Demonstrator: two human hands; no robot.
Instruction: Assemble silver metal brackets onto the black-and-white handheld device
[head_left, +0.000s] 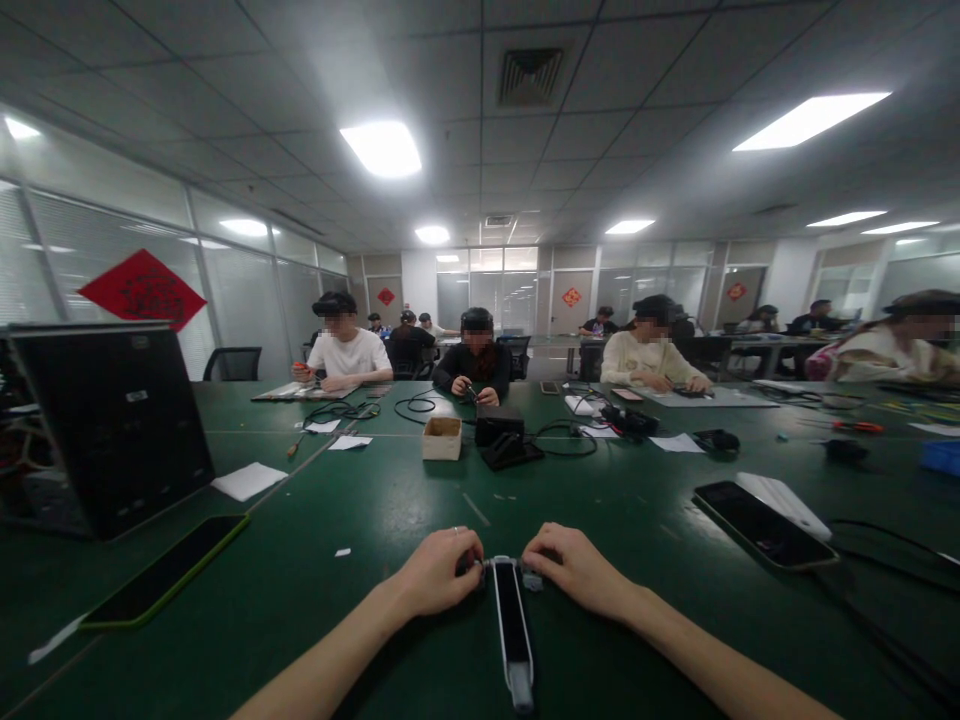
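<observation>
A long, narrow device (514,625) with a black face and a pale grey frame lies on the green table, pointing away from me. My left hand (444,572) rests at its far left corner, fingers curled and pinched on a small grey piece that they mostly hide. On the other side, my right hand (576,568) has its fingertips closed on a small grey part (533,581) just beside the frame. Whether either piece is joined to the device, I cannot tell.
A green-edged phone (169,572) and a black computer case (120,430) are at left. Another phone (765,525) lies at right with cables. Ahead stand a small open box (442,440) and a black stand (510,450). Several people sit across the table.
</observation>
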